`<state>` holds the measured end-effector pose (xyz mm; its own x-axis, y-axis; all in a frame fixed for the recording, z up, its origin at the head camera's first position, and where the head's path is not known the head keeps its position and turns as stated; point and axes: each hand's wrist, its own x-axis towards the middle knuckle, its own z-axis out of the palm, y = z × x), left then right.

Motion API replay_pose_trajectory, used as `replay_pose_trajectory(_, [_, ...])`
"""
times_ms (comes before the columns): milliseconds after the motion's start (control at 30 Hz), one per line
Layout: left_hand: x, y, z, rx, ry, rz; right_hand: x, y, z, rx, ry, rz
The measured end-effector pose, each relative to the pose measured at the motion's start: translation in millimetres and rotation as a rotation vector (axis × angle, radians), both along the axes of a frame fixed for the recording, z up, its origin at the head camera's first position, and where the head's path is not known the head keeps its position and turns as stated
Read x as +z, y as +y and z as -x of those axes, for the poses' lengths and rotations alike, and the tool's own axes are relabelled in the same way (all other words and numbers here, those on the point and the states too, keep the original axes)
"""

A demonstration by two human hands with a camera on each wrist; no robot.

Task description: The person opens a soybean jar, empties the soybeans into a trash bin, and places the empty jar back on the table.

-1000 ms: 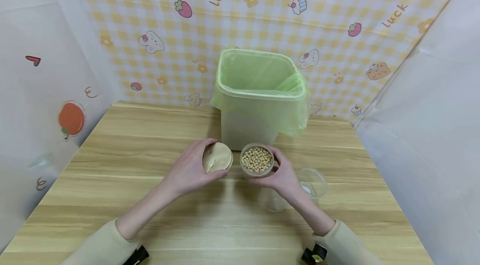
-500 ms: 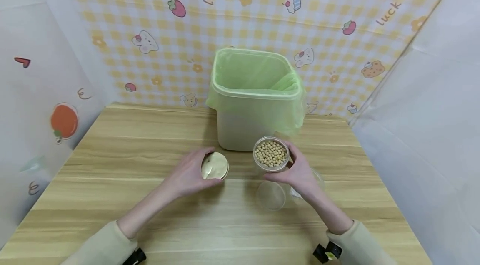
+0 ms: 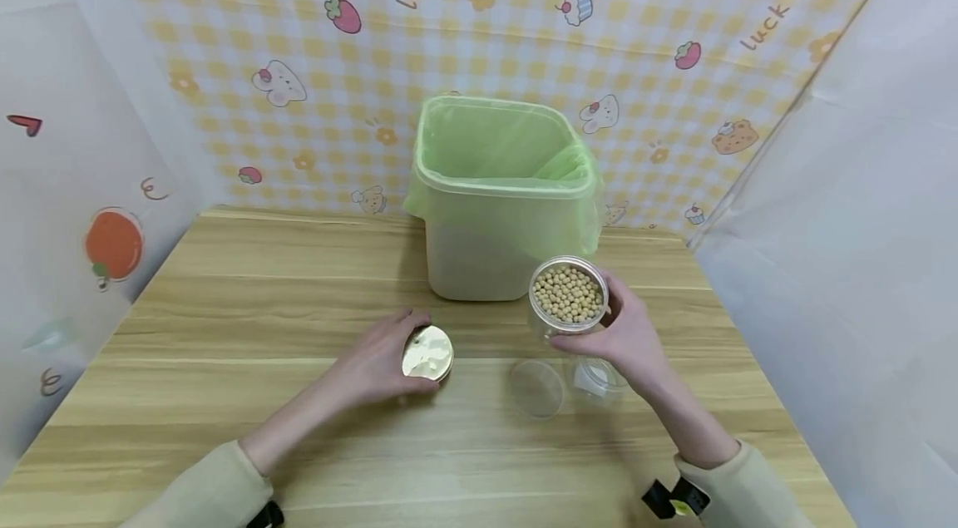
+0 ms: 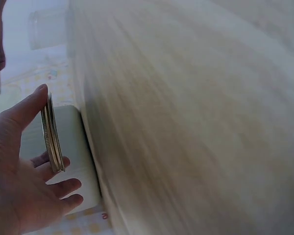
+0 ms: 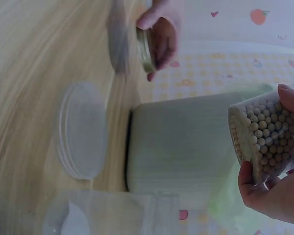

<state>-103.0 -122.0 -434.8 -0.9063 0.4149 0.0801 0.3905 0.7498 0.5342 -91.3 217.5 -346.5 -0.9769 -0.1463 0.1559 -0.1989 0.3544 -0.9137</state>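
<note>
My left hand [image 3: 377,362] grips a round gold metal lid [image 3: 428,352] by its rim, thumb on one side and fingertips on the other. In the left wrist view the lid [image 4: 52,133] is edge-on, a little off the table. Farther right, my right hand [image 3: 627,337] holds a clear open-topped jar [image 3: 569,295] full of round beige beans, raised above the table. Below it lie a clear round plastic lid [image 3: 536,389] and an open clear jar [image 3: 596,380] with a white patch. My right hand partly hides that jar in the head view.
A pale bin [image 3: 479,254] lined with a green bag [image 3: 509,141] stands at the back middle of the wooden table [image 3: 299,262]. A yellow checked cloth [image 3: 314,129] hangs behind. White sheets [image 3: 846,204] close off both sides.
The hands have moved apart. My right hand has carried the bean jar right and up, uncovering the clear plastic lid. My left hand has brought the gold lid slightly nearer.
</note>
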Motion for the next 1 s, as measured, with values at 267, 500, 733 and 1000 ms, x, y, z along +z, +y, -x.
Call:
replay_pose_trajectory(267, [-12.0, 1.9, -1.6, -0.016, -0.013, 0.031, 16.3, 11.1, -3.6, -0.033, 0.041, 0.025])
replay_pose_trajectory(500, [-20.0, 1.3, 0.1, -0.074, 0.008, 0.055, 26.8, 19.2, -2.7, -0.04, 0.061, 0.102])
replay_pose_trajectory(733, [-23.2, 1.5, 1.0, -0.067, -0.045, 0.062, 36.8, 25.1, -1.0, -0.043, 0.067, 0.138])
replay_pose_trajectory(1000, [-23.9, 2.1, 1.5, -0.073, -0.079, 0.064, 53.9, 33.2, 3.3, -0.04, 0.089, 0.194])
